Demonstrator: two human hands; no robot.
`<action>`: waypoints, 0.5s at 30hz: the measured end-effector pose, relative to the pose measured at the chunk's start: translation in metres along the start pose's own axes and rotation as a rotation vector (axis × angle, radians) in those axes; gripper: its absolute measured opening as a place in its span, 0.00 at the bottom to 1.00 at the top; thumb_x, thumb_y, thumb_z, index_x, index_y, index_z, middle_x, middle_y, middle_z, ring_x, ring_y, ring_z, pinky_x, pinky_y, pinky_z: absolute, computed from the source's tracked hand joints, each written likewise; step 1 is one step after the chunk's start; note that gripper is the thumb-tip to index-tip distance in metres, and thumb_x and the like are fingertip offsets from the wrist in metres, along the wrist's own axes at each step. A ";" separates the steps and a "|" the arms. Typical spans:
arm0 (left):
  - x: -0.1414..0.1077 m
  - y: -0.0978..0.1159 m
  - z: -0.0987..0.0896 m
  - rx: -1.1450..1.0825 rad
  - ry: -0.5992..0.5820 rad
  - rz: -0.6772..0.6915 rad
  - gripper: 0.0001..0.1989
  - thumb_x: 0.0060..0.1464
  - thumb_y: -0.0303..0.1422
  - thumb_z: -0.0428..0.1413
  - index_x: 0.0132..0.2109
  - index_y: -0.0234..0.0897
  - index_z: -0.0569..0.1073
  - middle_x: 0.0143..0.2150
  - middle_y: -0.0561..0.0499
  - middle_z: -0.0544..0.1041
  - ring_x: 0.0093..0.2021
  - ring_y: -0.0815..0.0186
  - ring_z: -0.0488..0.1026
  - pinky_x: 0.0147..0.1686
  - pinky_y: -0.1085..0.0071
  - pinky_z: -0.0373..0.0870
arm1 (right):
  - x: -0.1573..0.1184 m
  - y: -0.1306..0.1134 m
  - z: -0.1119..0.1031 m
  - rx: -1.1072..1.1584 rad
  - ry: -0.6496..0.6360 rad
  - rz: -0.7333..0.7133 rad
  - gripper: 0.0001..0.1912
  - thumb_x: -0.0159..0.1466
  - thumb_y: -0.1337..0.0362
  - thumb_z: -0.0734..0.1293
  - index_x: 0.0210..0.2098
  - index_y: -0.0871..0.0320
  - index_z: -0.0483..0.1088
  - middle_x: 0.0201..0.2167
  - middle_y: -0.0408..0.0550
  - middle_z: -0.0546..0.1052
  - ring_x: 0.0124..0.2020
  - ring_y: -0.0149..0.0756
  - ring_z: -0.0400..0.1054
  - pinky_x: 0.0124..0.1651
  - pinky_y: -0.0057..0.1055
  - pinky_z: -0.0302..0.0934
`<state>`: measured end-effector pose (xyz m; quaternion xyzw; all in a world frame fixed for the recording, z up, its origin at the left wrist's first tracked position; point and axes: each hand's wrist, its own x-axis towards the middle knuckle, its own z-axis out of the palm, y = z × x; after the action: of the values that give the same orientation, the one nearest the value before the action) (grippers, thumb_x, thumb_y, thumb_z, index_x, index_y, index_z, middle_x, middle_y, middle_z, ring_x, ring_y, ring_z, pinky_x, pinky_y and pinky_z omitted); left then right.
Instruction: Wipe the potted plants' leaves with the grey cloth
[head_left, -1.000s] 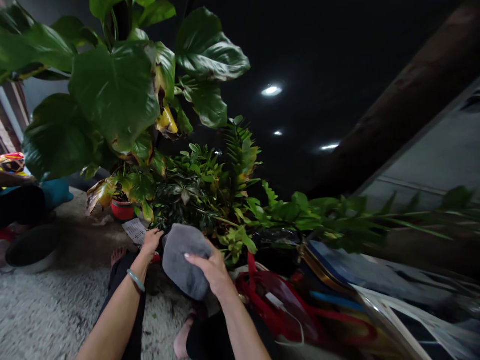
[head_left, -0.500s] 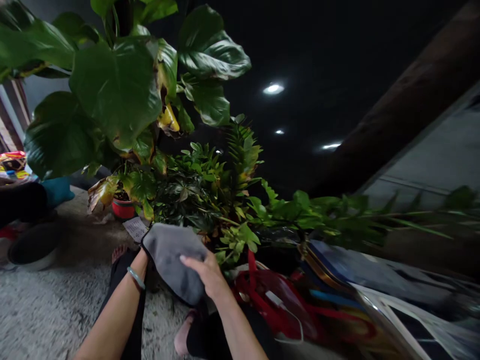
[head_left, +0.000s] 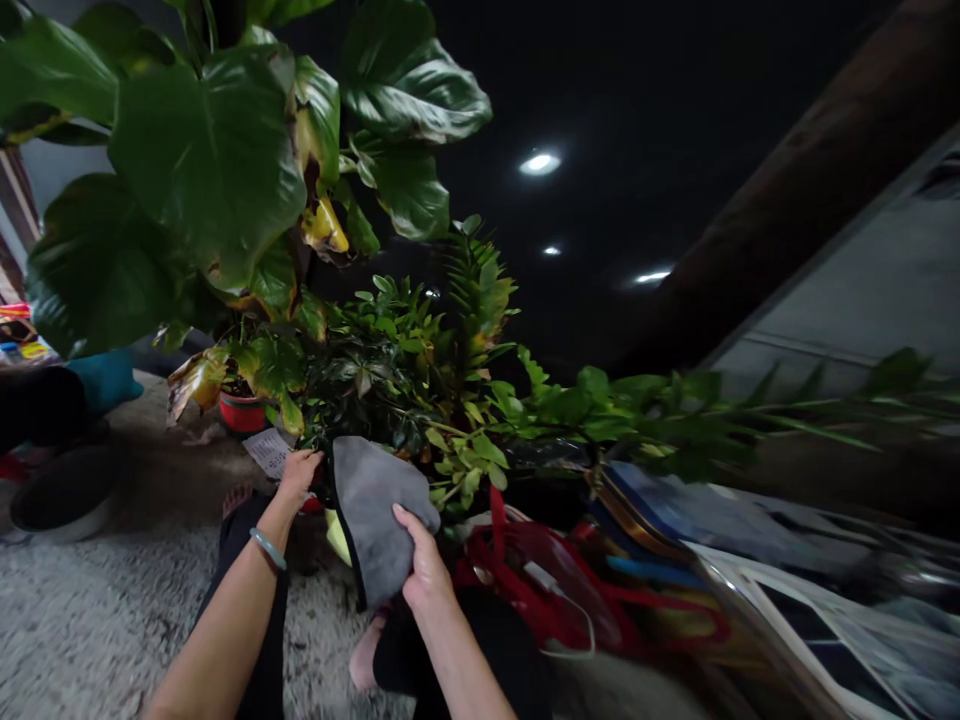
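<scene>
Gray cloth [head_left: 375, 500] under thumb [head_left: 409, 525] of right hand [head_left: 429, 572]; left hand [head_left: 298, 474] just beside

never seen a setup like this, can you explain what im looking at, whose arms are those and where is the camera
There is no machine here: these are a person's own bare hands, seen by a camera worn on their head, looking forward and down. The right hand has its grip on a grey cloth. The left hand, with a pale bangle on its wrist, is close to the leafy plants; whether it pinches anything is unclear. On the rough grey floor stand a red pot and, further left, a dark round basin. A red bag sits to the right of the cloth.
</scene>
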<state>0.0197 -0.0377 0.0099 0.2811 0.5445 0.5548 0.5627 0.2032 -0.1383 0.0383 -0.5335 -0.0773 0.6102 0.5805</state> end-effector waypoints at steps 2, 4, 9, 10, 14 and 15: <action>-0.001 0.001 0.000 0.015 0.018 0.008 0.12 0.45 0.36 0.66 0.23 0.36 0.73 0.20 0.55 0.70 0.21 0.68 0.67 0.21 0.73 0.63 | -0.003 -0.005 -0.001 0.061 0.014 -0.034 0.21 0.44 0.59 0.80 0.36 0.57 0.78 0.30 0.50 0.85 0.36 0.50 0.82 0.44 0.43 0.78; -0.003 0.003 -0.001 0.026 0.054 0.020 0.11 0.45 0.38 0.65 0.26 0.37 0.74 0.23 0.54 0.72 0.22 0.68 0.68 0.22 0.73 0.64 | -0.003 -0.015 0.003 0.090 0.038 -0.110 0.22 0.42 0.60 0.80 0.37 0.57 0.78 0.31 0.48 0.85 0.35 0.48 0.81 0.44 0.42 0.77; -0.018 0.009 -0.001 0.077 0.143 0.229 0.13 0.49 0.41 0.62 0.26 0.38 0.71 0.23 0.55 0.69 0.24 0.69 0.66 0.25 0.74 0.63 | -0.005 -0.025 0.012 0.031 0.145 -0.323 0.28 0.35 0.62 0.82 0.37 0.59 0.78 0.31 0.46 0.85 0.35 0.46 0.80 0.40 0.39 0.76; -0.024 0.010 0.001 0.104 0.103 0.307 0.13 0.49 0.41 0.62 0.25 0.38 0.71 0.23 0.55 0.69 0.25 0.69 0.66 0.26 0.74 0.64 | -0.008 -0.023 0.013 0.007 0.157 -0.355 0.29 0.34 0.62 0.82 0.37 0.59 0.78 0.31 0.46 0.85 0.35 0.45 0.79 0.39 0.38 0.75; -0.051 0.005 0.014 0.185 -0.193 0.321 0.07 0.44 0.35 0.63 0.32 0.38 0.80 0.27 0.52 0.76 0.29 0.66 0.70 0.31 0.72 0.65 | -0.027 -0.014 0.018 -0.030 0.110 -0.410 0.30 0.34 0.62 0.82 0.38 0.59 0.78 0.30 0.45 0.84 0.33 0.45 0.79 0.38 0.37 0.74; -0.058 0.002 0.017 0.167 -0.270 0.239 0.07 0.43 0.34 0.63 0.33 0.37 0.80 0.28 0.51 0.77 0.30 0.65 0.70 0.31 0.71 0.65 | -0.032 -0.014 0.020 -0.036 0.074 -0.406 0.29 0.35 0.61 0.82 0.37 0.59 0.78 0.29 0.45 0.84 0.32 0.45 0.79 0.37 0.38 0.74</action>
<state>0.0467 -0.0859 0.0337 0.4615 0.4707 0.5279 0.5355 0.1896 -0.1489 0.0751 -0.5392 -0.1728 0.4593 0.6844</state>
